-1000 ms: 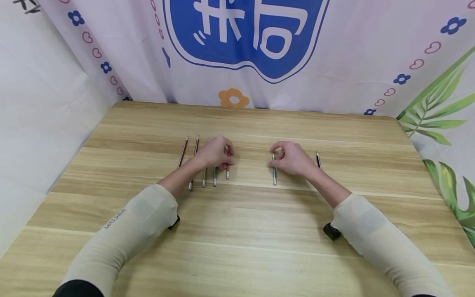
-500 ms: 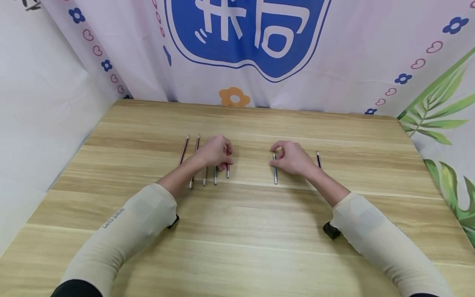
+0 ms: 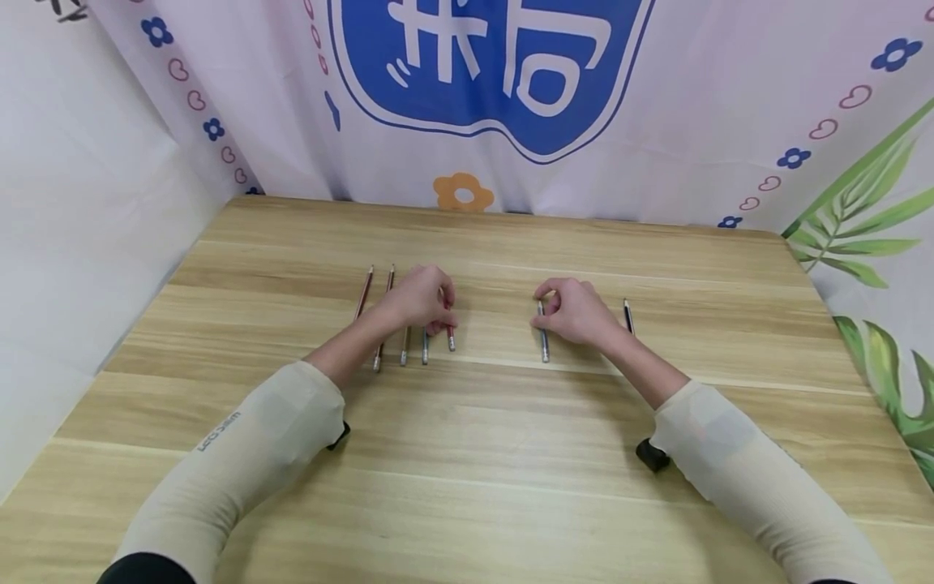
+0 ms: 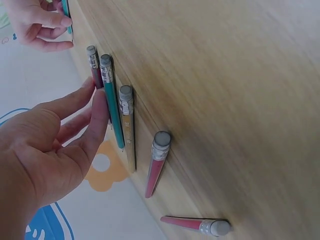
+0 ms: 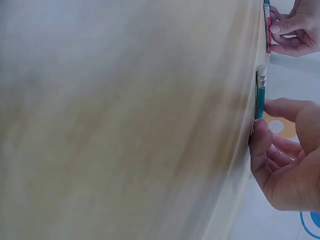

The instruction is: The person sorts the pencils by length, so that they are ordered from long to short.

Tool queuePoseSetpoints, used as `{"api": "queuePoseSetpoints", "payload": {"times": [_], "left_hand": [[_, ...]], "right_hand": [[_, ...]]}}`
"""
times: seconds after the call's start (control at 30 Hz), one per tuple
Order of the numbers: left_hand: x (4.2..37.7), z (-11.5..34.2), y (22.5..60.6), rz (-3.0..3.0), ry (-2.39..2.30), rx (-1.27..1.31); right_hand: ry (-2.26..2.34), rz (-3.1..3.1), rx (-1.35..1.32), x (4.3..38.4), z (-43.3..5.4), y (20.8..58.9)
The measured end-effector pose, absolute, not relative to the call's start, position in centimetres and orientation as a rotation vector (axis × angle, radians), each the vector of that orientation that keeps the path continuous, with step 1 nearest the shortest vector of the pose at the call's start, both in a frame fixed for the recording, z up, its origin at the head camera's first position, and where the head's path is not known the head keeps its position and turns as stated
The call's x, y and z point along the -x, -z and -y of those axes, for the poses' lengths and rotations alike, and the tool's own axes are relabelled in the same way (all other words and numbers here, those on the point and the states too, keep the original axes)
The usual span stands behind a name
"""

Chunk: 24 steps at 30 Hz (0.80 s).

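In the head view, my left hand (image 3: 419,298) pinches a red pencil (image 3: 452,341) between thumb and fingers. The pencil lies on the table with its eraser end towards me. Close on its left are a teal pencil (image 4: 114,112) and a yellow pencil (image 4: 128,135), partly hidden by the hand in the head view. Across a gap to the right, my right hand (image 3: 576,312) holds another teal pencil (image 5: 260,97) between thumb and finger. Its eraser end sticks out towards me.
Two dark red pencils, one upright-lying (image 3: 389,280) and one further left (image 3: 364,290), lie beyond my left wrist. A black pencil (image 3: 628,315) is partly covered by my right wrist. A printed curtain (image 3: 620,178) hangs behind the wooden table (image 3: 467,487).
Both held pencils have turned very slightly, their eraser ends shifting a little to the right. My left hand has edged slightly left; both hands keep their hold.
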<state>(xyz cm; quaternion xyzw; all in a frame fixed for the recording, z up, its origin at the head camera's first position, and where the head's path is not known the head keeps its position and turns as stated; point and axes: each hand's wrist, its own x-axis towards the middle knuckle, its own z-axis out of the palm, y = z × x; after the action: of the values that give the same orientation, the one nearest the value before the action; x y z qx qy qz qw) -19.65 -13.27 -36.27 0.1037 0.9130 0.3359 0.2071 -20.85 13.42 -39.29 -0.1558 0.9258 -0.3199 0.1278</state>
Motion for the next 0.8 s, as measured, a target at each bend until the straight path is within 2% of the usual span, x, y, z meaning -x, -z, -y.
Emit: {"api": "queuePoseSetpoints", "payload": {"times": [0.8], "left_hand": [[19.81,13.36,36.43,-2.531,-0.949,-0.298]], "right_hand": [[0.988,-2.617,0.366,20.83,-12.99,38.42]]}}
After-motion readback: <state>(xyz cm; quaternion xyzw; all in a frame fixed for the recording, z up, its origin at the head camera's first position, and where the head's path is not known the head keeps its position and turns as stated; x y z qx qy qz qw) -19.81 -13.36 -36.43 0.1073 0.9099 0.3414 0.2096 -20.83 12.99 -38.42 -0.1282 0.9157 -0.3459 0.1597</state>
